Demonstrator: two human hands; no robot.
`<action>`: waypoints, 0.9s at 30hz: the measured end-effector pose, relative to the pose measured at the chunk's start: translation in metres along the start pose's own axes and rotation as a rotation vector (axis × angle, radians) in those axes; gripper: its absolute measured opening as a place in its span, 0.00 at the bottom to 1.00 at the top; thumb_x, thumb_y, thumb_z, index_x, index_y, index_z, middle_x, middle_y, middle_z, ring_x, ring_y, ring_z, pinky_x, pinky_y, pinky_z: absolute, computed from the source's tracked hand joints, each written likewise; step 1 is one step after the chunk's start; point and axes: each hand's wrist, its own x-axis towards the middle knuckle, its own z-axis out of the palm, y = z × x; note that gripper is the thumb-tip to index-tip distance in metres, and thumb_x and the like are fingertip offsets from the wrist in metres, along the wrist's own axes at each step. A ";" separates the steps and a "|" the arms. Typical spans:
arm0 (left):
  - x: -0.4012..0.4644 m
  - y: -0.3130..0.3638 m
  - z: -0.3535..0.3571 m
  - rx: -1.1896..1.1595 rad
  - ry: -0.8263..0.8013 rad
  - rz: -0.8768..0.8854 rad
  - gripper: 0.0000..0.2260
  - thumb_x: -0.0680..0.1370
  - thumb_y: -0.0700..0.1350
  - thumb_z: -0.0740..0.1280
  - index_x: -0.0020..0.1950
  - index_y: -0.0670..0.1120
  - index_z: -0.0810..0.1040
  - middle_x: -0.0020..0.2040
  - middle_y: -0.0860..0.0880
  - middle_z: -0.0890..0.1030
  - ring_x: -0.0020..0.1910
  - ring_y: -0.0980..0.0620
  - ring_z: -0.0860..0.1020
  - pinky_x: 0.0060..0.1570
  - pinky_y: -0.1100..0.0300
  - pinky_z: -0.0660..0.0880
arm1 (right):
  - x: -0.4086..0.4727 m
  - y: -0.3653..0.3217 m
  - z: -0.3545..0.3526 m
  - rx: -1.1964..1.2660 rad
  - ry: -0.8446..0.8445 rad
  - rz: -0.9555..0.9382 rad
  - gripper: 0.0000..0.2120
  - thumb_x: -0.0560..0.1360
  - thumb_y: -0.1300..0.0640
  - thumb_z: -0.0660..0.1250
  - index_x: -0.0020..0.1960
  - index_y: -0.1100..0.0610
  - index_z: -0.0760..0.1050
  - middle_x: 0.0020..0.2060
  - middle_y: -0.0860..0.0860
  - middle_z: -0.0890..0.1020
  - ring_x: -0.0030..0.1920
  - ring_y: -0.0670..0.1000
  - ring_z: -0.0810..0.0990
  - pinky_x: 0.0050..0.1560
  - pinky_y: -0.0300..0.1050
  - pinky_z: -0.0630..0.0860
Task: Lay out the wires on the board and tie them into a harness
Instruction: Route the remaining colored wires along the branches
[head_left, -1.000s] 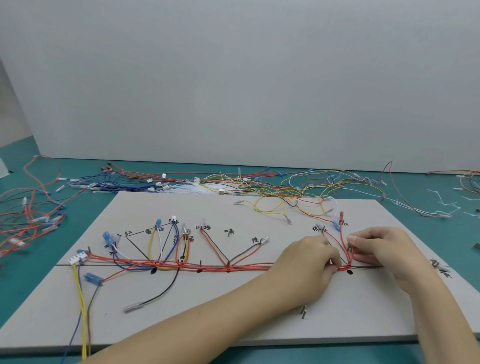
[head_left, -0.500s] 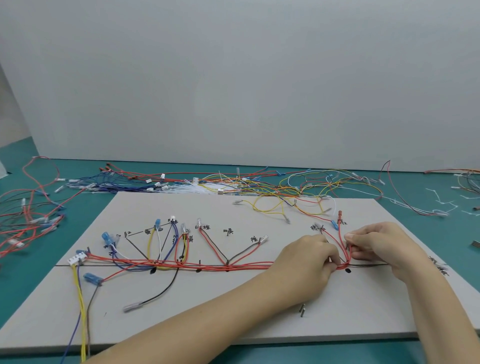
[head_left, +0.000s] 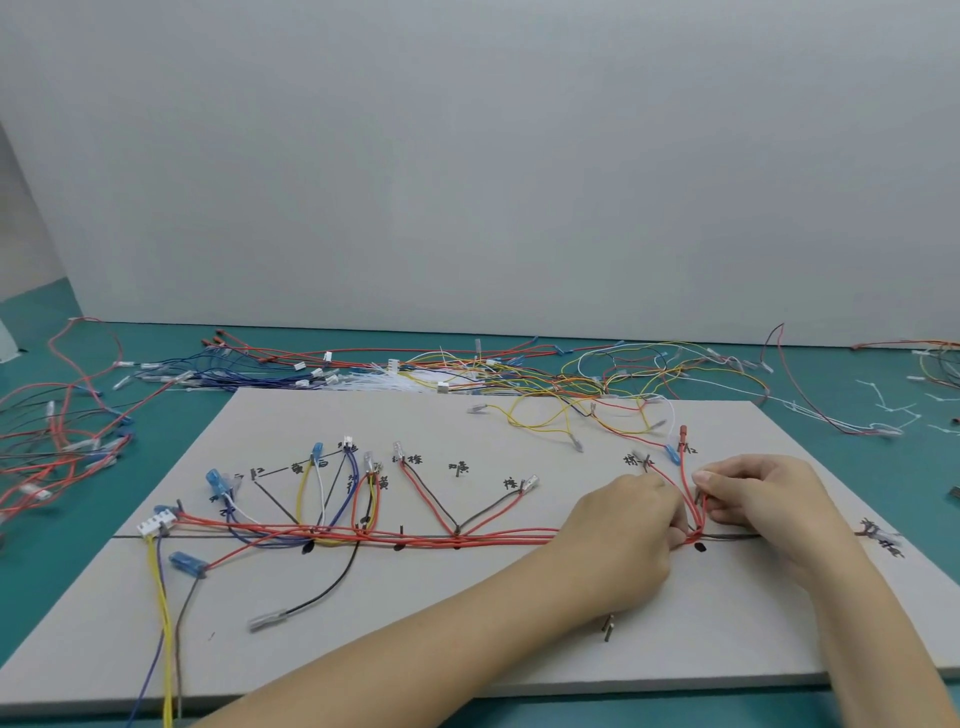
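Harness routing at the right-hand breakout. Your left hand (head_left: 621, 525) is pinching the red wire bundle (head_left: 467, 535) against the grey board (head_left: 519, 649) beside a peg; your right hand (head_left: 753, 499) is gripping the rising red branch wires (head_left: 687, 486). You are keeping the trunk taut along the drawn line, so seat the bend snugly before tying.

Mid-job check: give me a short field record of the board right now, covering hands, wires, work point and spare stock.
board: grey board on a teal table
left hand: left hand pinches the red wires at the bend
right hand: right hand pinches the same red wires where they turn up
trunk: red wires run along the drawn line, branches fan upward
white plug: white plug at the trunk's left end
spare stock: loose wires behind the board
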 end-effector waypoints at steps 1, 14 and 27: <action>0.000 -0.001 0.001 0.010 0.004 0.008 0.05 0.80 0.42 0.62 0.54 0.43 0.75 0.55 0.44 0.75 0.57 0.44 0.71 0.54 0.46 0.71 | 0.000 0.000 0.000 -0.003 0.002 -0.005 0.03 0.73 0.67 0.71 0.40 0.64 0.81 0.32 0.57 0.81 0.32 0.53 0.77 0.27 0.32 0.77; -0.001 0.000 0.001 -0.012 0.031 0.023 0.06 0.80 0.44 0.62 0.54 0.44 0.76 0.55 0.45 0.75 0.57 0.45 0.71 0.55 0.47 0.71 | 0.004 0.001 0.000 -0.001 0.042 0.097 0.05 0.72 0.65 0.72 0.37 0.63 0.80 0.30 0.59 0.79 0.28 0.53 0.76 0.24 0.34 0.76; -0.003 0.002 -0.001 -0.012 0.022 0.015 0.07 0.81 0.44 0.62 0.55 0.44 0.76 0.55 0.45 0.75 0.58 0.45 0.71 0.55 0.48 0.71 | 0.010 -0.004 0.003 -0.050 0.041 0.180 0.01 0.70 0.69 0.70 0.40 0.67 0.81 0.33 0.61 0.81 0.29 0.54 0.77 0.24 0.35 0.76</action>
